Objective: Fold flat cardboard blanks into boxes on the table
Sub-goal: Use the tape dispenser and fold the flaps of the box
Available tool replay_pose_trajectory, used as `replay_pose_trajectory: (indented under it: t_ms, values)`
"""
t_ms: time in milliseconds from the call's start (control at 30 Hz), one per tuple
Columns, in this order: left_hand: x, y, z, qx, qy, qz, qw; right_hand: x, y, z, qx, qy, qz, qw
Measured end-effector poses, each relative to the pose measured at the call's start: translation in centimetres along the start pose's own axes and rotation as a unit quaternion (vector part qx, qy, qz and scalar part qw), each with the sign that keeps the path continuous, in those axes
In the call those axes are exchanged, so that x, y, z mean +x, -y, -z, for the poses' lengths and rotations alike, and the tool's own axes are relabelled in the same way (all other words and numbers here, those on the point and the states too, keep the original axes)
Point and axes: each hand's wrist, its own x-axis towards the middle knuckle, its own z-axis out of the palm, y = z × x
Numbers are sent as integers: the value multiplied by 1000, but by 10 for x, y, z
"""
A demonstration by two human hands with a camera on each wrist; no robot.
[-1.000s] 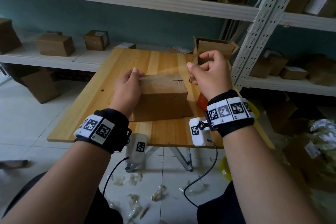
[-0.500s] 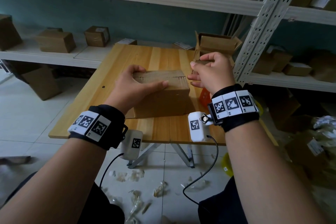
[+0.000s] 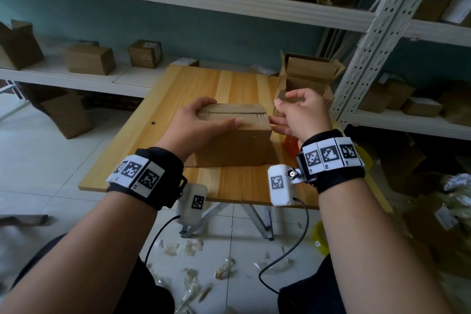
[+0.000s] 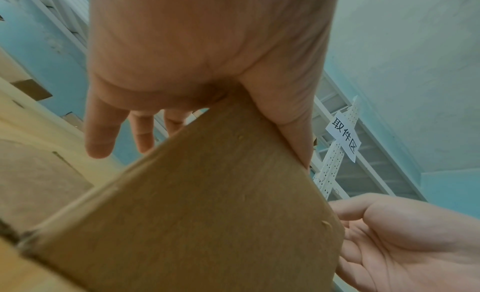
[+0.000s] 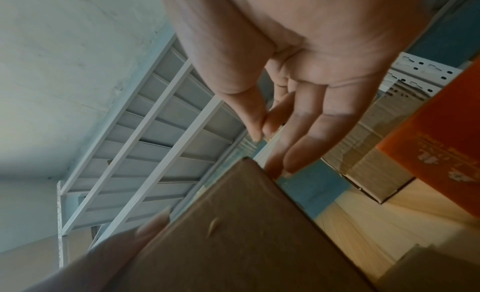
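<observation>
A closed brown cardboard box (image 3: pixel 234 145) stands on the wooden table (image 3: pixel 229 84), its top flaps meeting in a seam. My left hand (image 3: pixel 216 116) holds its top left part: the fingers curl over the far edge and the thumb lies along the top. In the left wrist view the box (image 4: pixel 207 214) sits wedged between thumb and fingers. My right hand (image 3: pixel 280 100) hovers at the box's top right corner. Its thumb and forefinger are pinched together (image 5: pixel 262 130); I cannot make out anything between them. The other fingers reach to the box's corner (image 5: pixel 246 235).
An open-topped cardboard box (image 3: pixel 308 76) stands at the table's back right, against a white perforated shelf post (image 3: pixel 377 33). An orange object (image 3: pixel 290 143) sits just right of the box. Shelves with boxes surround the table. Scraps litter the floor (image 3: pixel 191 250).
My left hand has moved from the box's left side onto its top, thumb laid along it. My right hand stays pinched by the right corner, with its lower fingers now stretched towards the box.
</observation>
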Motion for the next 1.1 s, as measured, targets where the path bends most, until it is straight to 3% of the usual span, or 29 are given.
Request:
replay_pose_trajectory:
  t_ms: [400, 567, 767, 867, 1000, 1100]
  values:
    - [-3, -1, -4, 17, 1, -10, 1000, -1, -1, 0, 21, 3, -17, 1000]
    - [0, -1, -6, -65, -38, 17, 997, -1, 2, 1, 11, 3, -12, 1000]
    - [2, -7, -9, -105, -79, 56, 990, -6, 18, -5, -111, -84, 146, 979]
    - [4, -4, -9, -116, -77, 46, 989, -19, 36, -12, -106, -87, 222, 965]
    - [4, -2, -12, -134, -92, 41, 986, -40, 57, -29, -135, -87, 359, 919]
    - [3, -2, -12, -148, -100, 43, 983, -48, 65, -41, -124, -70, 397, 907]
